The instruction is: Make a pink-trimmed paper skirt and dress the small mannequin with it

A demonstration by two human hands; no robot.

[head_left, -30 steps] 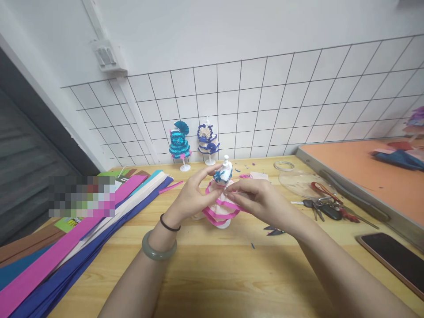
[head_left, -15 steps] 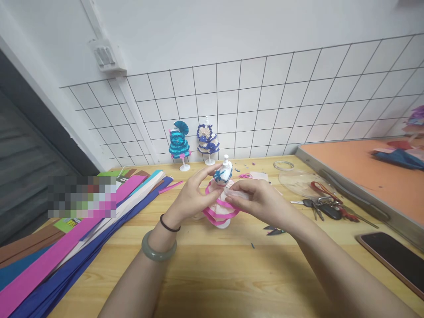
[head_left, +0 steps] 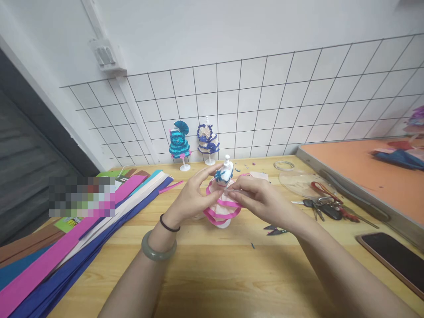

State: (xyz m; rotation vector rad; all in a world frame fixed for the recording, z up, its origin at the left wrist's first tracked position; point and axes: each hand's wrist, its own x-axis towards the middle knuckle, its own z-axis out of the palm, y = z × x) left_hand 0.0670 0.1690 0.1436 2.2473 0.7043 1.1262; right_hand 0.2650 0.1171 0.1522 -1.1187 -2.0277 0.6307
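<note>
A small white mannequin [head_left: 228, 164] stands upright on the table before me, its bodice marked with blue paper pieces. Its tiered skirt [head_left: 221, 209] is pale paper edged with pink bands. My left hand [head_left: 196, 194] wraps round the mannequin from the left, thumb at the waist and fingers behind the body. On the other side, my right hand [head_left: 265, 201] pinches a pale paper strip at the front of the waist. The strip is mostly hidden by my fingers. Just right of the skirt lie small dark snips [head_left: 275, 230].
Two more dressed mannequins, one teal [head_left: 179, 141] and one blue and cream [head_left: 208, 143], stand by the wall. Crepe paper strips [head_left: 109, 212] lie at left. To the right are a tape roll [head_left: 284, 165], keys [head_left: 326, 207], a phone [head_left: 394, 260] and an orange-topped board [head_left: 361, 176].
My right hand has moved slightly left, bringing its fingertips and the pale strip against the waist beside my left thumb. My left hand stays round the mannequin.
</note>
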